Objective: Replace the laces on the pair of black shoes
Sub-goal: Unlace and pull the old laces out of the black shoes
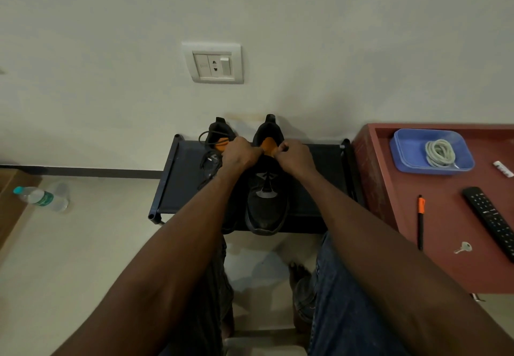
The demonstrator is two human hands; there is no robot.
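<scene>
Both hands work at the throat of the right shoe (265, 197), which sits toe toward the person on a low black rack (183, 177). The left hand (240, 154) is curled at the near-left edge of the shoe's opening, and the right hand (294, 158) is curled at the near-right edge, knuckles up; each seems to pinch something by the orange lining, but whether that is a lace end or the collar itself cannot be told, since the fingers hide it. No lace shows across this shoe's front below the hands.

The left shoe (219, 138) stands just beside the left hand, partly hidden by the forearm, with a loose black lace (207, 161) looping off its outer side.

Well to the right of the right hand, a coiled pale lace (440, 153) lies in a blue tray (403, 158) on a red table (445, 244).

The shoes look light and soft in the upper, so the collar will likely fold under a pull; steadying by the sole or heel should serve better. Laces are limp and thin, best pinched near the stiff tip to feed through an eyelet. The coil may tangle if lifted from its middle.
</scene>
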